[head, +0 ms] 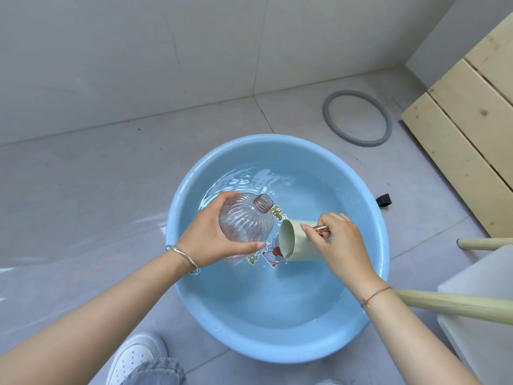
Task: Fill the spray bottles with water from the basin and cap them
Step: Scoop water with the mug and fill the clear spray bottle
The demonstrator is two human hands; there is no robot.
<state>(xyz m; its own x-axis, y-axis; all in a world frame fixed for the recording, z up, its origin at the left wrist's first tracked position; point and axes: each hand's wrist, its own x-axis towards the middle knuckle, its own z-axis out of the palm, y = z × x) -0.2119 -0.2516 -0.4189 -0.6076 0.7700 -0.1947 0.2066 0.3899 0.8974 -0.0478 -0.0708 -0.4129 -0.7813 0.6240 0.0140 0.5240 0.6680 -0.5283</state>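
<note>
A light blue basin (372, 218) of water stands on the tiled floor. Over it my left hand (211, 237) grips a clear ribbed bottle (244, 218), uncapped, its open neck tilted up and to the right. My right hand (338, 240) holds a pale green cup (297, 243) by its shiny metal handle. The cup lies tipped on its side above the water, mouth facing left toward the bottle, just below and right of the neck. No water stream is visible between them. No cap or spray head is in sight.
A grey rubber ring (358, 118) lies on the floor behind the basin. A small black object (384, 200) sits at the basin's right. Wooden slats (466, 134) lean at the right; a white stool (483, 315) with wooden legs stands near my right arm. My white shoe (136, 354) is below.
</note>
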